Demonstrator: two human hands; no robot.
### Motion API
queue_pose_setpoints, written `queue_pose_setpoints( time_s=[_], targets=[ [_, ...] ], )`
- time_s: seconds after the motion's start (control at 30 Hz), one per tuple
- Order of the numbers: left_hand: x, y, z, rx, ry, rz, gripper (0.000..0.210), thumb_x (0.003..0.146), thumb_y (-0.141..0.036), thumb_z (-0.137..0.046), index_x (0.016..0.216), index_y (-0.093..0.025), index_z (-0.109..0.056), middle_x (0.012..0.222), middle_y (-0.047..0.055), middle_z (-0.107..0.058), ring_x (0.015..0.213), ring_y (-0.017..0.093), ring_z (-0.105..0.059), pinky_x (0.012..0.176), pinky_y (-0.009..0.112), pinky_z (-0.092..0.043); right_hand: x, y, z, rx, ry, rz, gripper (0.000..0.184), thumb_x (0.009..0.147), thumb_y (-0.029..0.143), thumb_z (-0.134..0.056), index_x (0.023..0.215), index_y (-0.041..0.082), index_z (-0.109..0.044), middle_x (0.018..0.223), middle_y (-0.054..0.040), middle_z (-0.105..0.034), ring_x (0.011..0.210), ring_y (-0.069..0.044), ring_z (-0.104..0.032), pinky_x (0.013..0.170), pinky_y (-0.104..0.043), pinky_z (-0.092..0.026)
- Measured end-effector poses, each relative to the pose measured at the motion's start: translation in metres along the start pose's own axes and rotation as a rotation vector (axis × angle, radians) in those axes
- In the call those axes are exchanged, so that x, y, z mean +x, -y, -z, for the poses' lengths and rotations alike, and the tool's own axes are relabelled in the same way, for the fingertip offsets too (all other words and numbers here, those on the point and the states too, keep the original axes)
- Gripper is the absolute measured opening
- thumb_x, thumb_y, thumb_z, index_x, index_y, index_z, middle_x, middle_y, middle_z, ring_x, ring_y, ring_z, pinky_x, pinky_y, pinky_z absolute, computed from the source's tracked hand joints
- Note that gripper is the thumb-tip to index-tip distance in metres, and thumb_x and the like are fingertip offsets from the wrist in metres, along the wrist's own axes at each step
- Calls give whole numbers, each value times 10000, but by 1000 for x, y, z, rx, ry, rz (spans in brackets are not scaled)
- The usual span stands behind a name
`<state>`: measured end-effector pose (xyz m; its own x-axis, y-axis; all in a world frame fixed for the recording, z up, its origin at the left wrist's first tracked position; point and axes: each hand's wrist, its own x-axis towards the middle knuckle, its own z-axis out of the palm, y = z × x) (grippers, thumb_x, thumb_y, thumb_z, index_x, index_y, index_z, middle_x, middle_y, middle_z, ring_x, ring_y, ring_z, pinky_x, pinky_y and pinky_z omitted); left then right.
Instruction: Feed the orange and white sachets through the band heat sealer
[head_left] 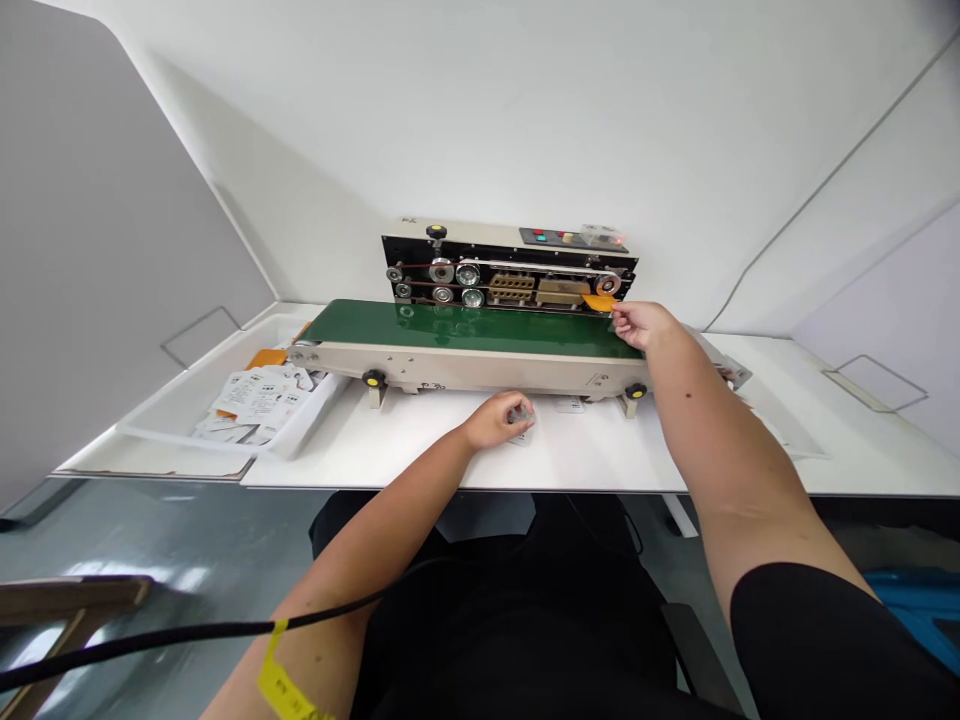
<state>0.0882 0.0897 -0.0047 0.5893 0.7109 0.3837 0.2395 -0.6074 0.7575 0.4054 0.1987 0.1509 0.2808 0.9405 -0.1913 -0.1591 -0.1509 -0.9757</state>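
My right hand pinches a small orange packet at the right end of a band sealer, beside its rollers. The packet's far edge lies by the brass-coloured block of the machine. Below it runs the sealer's green conveyor belt. On the white table, in front of the conveyor, my left hand is curled with thumb and fingertips close together. Something greyish and clear shows inside that curl, too small to make out. Part of a printed card or packet shows under the conveyor's front edge.
At the left, a translucent bin holds many white printed packets and some orange ones. Another clear tray stands at the right, partly behind my right arm. Black knobs stick out from the conveyor's front. A black cable crosses my left forearm.
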Motion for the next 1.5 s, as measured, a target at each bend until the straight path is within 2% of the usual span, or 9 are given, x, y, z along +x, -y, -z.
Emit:
queue_pose_setpoints(
  time_s=[0.17, 0.27, 0.4, 0.5, 0.63, 0.77, 0.87, 1.07, 1.5],
  targets=[
    [-1, -2, 3, 243, 300, -143, 542, 798, -444, -838, 1266, -230, -668, 1338, 97, -681, 1288, 308, -575, 1131, 444, -409, -54, -45, -3, -204, -288, 462, 255, 889, 363, -691, 1076, 204, -626, 713, 34, -547, 543, -100, -480, 469, -206, -367],
    [0, 1, 1, 302, 401, -145, 615, 803, -492, -837, 1342, -260, -656, 1484, 90, -611, 1407, 329, -511, 1186, 463, -373, -111, -103, -10, -368, -227, 729, 302, 905, 388, -623, 1139, 207, -682, 775, 5, -599, 633, -136, -529, 596, -263, -447],
    [-1, 8, -3, 264, 352, -155, 553, 842, -419, -820, 1333, -211, -676, 1417, 124, -662, 1339, 294, -589, 1142, 413, -441, -161, -181, -23, -411, 51, 616, 306, 893, 405, -627, 1113, 210, -712, 755, 6, -604, 635, -149, -534, 628, -288, -447],
    [-1, 9, -4, 237, 265, -209, 364, 933, -370, -720, 1251, -194, -727, 1293, 132, -729, 1230, 268, -659, 1092, 391, -480, -164, -213, -29, -342, 103, 443, 338, 873, 433, -637, 1116, 207, -701, 709, 27, -561, 584, -139, -484, 580, -281, -410],
    [1, 2, 0, 210, 85, -237, 308, 1032, -412, -561, 1048, -220, -801, 1153, 127, -767, 1123, 254, -677, 1077, 405, -464, -151, -220, -29, -306, 95, 407, 356, 875, 433, -620, 1152, 222, -691, 778, 3, -596, 617, -151, -506, 594, -288, -431],
    [3, -4, 8, 142, -127, -159, 424, 1014, -550, -543, 1004, -228, -818, 1078, 129, -742, 1024, 251, -664, 1007, 410, -478, -150, -215, -30, -527, 175, 621, 424, 827, 341, -678, 1245, 269, -708, 1149, -89, -691, 945, -242, -628, 775, -365, -519],
    [2, -6, 8, 11, -116, -155, 495, 1011, -603, -516, 1030, -210, -816, 1037, 127, -727, 980, 235, -671, 917, 371, -514, -151, -213, -30, -628, 221, 682, 342, 849, 349, -677, 1177, 284, -749, 1242, -93, -705, 1154, -299, -608, 863, -407, -519],
    [3, -7, 2, -50, -126, -98, 398, 972, -532, -626, 1010, -182, -811, 910, 103, -734, 818, 195, -652, 783, 314, -505, -149, -218, -25, -411, 183, 451, 285, 922, 491, -602, 968, 239, -725, 929, -39, -732, 840, -217, -662, 804, -338, -513],
    [2, -4, -4, -311, -121, 217, 366, 792, -460, -783, 981, -147, -758, 815, 32, -701, 692, 132, -593, 618, 237, -462, -155, -221, -24, -94, 144, 303, 384, 795, 553, -738, 1002, 265, -590, 677, 39, -548, 555, -148, -508, 510, -272, -404]
  ],
)
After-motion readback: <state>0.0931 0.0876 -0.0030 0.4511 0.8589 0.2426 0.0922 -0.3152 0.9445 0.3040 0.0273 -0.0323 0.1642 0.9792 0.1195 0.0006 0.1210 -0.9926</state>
